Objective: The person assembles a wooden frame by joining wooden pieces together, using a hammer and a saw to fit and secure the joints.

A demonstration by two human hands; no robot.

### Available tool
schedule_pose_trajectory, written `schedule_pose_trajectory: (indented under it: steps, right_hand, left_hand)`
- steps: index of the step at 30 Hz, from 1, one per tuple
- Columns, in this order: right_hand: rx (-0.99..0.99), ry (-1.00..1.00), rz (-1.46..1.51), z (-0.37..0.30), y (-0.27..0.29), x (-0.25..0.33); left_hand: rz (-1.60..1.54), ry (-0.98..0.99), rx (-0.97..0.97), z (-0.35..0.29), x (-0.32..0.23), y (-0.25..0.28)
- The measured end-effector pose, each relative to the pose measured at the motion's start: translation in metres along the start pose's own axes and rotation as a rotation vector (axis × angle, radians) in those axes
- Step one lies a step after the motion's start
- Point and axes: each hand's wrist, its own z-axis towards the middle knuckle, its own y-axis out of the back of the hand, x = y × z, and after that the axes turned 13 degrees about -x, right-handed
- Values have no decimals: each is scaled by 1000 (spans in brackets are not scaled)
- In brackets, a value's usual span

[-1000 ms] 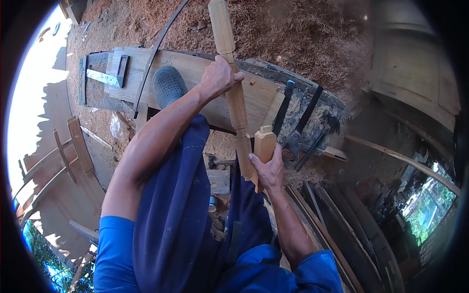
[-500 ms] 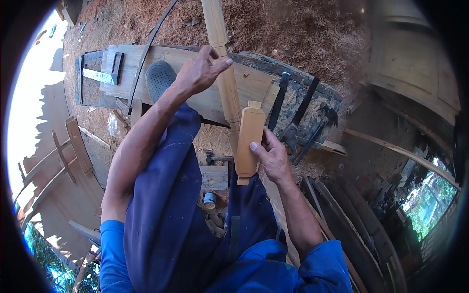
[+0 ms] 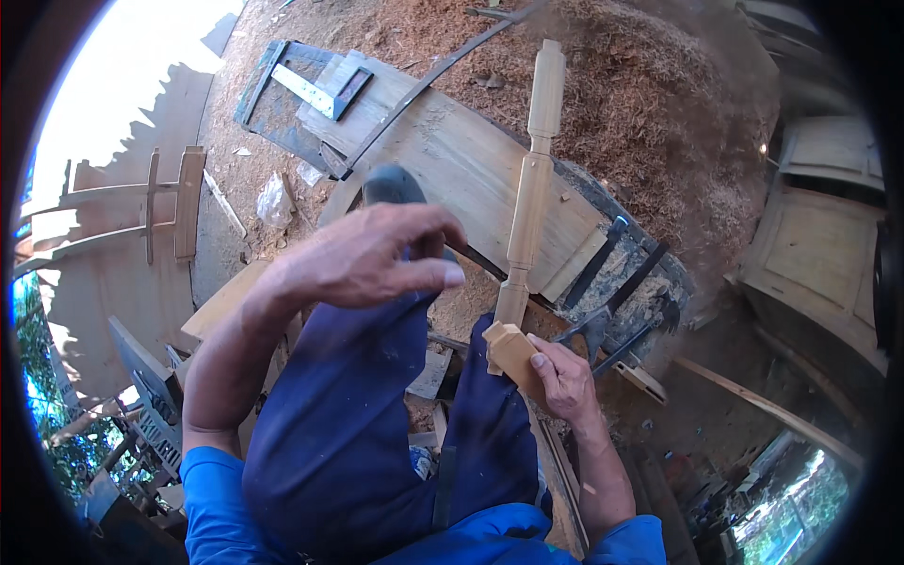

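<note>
My right hand [image 3: 563,377] grips a short wooden block [image 3: 516,354] with a stepped end, thumb on top. The block is tilted so that its near end faces up, beside my right knee. A long, pale wooden post [image 3: 527,202] with notches cut along it lies across the low workbench [image 3: 443,141]; its lower end runs to my knee, partly behind the block. My left hand [image 3: 377,254] hovers above my left knee, away from the post, with its fingers loosely curved and apart and nothing in them.
A try square [image 3: 325,94] lies on the bench's left part, near a curved dark strip [image 3: 433,75]. A hammer [image 3: 650,325] and dark-handled tools [image 3: 598,259] lie at its right end. Shavings [image 3: 650,122] cover the ground beyond. Wooden cabinets [image 3: 819,245] stand at right.
My left hand has come off the long post and drawn back toward me. The block in my right hand has tipped from upright to slanted and moved lower. The view has turned.
</note>
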Motion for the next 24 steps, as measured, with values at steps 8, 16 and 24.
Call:
schedule_pose_trajectory:
  steps: [8, 16, 24]
  right_hand:
    - [306, 314, -4, 0, -52, 20]
    - [432, 3, 46, -49, -67, -24]
    - [-125, -68, -188, 33, -55, -22]
  left_hand:
    - [131, -125, 509, -36, 63, -146]
    - [-328, 180, 559, -100, 116, -271]
    - [-451, 427, 367, -178, 189, -325]
